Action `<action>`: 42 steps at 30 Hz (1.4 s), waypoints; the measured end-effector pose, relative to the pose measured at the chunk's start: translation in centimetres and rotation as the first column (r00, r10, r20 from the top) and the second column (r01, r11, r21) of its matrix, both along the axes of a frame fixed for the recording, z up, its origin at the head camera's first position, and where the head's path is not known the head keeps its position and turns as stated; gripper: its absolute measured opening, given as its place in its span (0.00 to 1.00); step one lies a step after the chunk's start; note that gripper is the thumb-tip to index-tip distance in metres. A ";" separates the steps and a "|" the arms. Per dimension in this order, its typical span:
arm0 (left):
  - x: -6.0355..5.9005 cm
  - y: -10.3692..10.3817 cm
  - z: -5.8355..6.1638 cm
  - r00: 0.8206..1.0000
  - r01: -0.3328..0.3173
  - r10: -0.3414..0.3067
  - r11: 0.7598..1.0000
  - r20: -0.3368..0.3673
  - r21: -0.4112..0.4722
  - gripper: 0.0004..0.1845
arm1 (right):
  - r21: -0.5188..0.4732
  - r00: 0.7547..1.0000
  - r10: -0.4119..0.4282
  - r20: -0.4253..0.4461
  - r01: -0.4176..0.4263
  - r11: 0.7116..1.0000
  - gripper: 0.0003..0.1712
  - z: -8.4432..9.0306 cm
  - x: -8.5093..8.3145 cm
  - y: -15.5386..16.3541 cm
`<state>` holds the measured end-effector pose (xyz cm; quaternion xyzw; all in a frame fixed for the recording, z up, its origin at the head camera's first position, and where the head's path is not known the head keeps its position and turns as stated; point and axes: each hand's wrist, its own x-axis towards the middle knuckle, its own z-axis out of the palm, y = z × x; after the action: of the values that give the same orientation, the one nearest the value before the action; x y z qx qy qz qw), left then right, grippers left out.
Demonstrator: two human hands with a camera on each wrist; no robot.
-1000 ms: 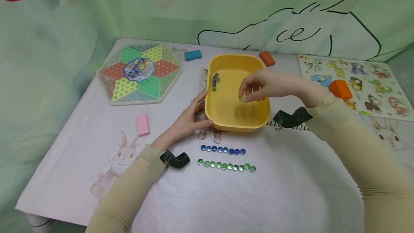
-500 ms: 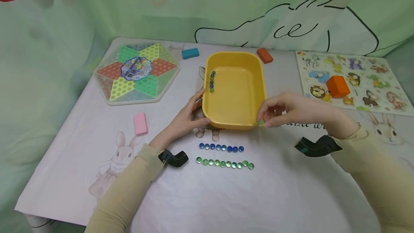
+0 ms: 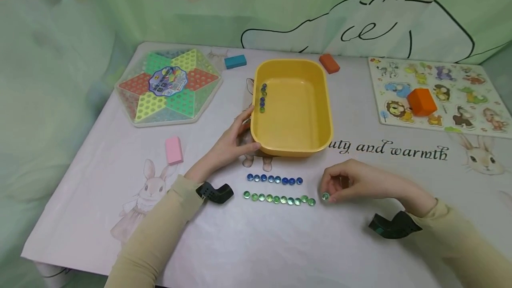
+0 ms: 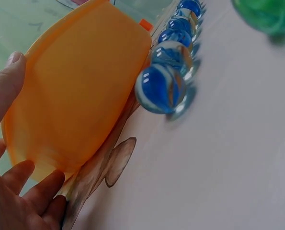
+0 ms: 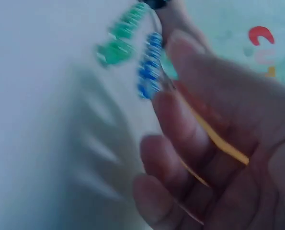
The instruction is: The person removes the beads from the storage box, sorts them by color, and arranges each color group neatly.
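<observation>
My right hand (image 3: 358,183) pinches a green marble (image 3: 326,196) between thumb and forefinger, just right of a row of green marbles (image 3: 277,199). In the right wrist view the pinched marble is mostly hidden between the fingertips. My left hand (image 3: 228,148) holds the yellow plastic tub (image 3: 329,126) at its front left corner, thumb at the front and fingers along the left wall. Inside the tub, several blue and green marbles (image 3: 262,98) lie along the left side. A row of blue marbles (image 3: 274,179) runs between the tub and the green row.
A star-patterned Chinese checkers box (image 3: 168,86) lies at the back left. Near it are a blue block (image 3: 235,62) and a pink block (image 3: 174,150). A red-orange block (image 3: 330,63) is behind the tub. At right, an orange block (image 3: 422,102) sits on an animal puzzle board (image 3: 460,121).
My right hand has brought the green marble out of the tub, over its right front corner and down to the end of the green row. My left hand stays at the tub.
</observation>
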<state>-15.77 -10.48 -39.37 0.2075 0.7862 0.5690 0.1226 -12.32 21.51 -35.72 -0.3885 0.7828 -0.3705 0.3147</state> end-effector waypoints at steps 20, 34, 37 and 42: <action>0.6 0.3 1.6 1.000 0.001 -0.001 1.000 -0.002 0.017 0.45 | 0.155 0.979 -0.126 -0.158 0.151 0.976 0.09 -1.5 1.8 -1.0; 0.9 0.4 2.0 1.000 0.006 -0.006 1.000 0.000 0.004 0.45 | 0.173 0.998 0.001 -0.060 0.010 0.985 0.11 1.6 0.1 -0.8; 0.8 0.3 1.8 1.000 0.004 -0.004 1.000 0.004 0.000 0.45 | 0.201 0.995 0.083 -0.062 -0.069 0.977 0.10 3.6 -1.0 -1.2; 0.4 0.1 0.3 1.000 0.011 -0.011 1.000 -0.006 0.014 0.46 | 0.155 0.975 0.219 -0.023 -0.213 0.965 0.09 6.8 -3.4 -2.6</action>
<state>-15.41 -10.38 -39.04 0.2142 0.7815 0.5731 0.1222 -15.74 18.92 -28.89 -0.4537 0.7677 -0.2658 0.3662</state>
